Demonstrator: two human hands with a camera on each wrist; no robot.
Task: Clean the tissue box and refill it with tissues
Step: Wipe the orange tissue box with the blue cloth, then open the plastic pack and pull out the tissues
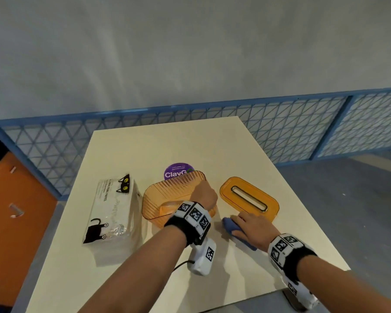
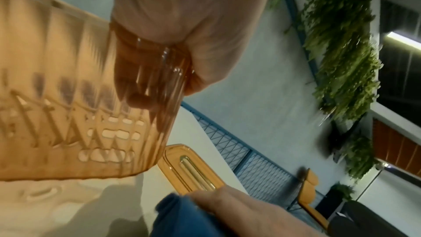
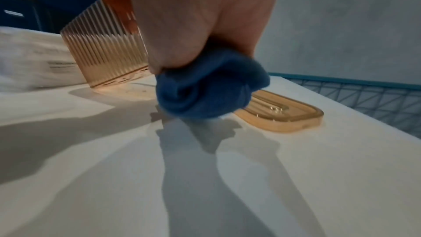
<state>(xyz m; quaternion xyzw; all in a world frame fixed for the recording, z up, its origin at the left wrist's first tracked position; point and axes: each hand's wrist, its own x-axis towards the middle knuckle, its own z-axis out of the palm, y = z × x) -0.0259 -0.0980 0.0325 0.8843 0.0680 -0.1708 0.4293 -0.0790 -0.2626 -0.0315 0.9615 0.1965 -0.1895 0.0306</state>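
Hands mid-frame, both busy
Left hand (image 1: 204, 195) is gripping the orange box (image 1: 167, 197) rim, right hand (image 1: 254, 229) is clutching a blue cloth (image 1: 231, 227) on the cream table (image 1: 145, 279).

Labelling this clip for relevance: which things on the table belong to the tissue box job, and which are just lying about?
Part of the job:
- orange box base, gripped at its rim by the left hand
- orange slotted lid, lying off the box
- blue cloth, held by the right hand
- tissue pack with cat print, unopened as far as shown

Lying about:
- purple round sticker behind the box
- table
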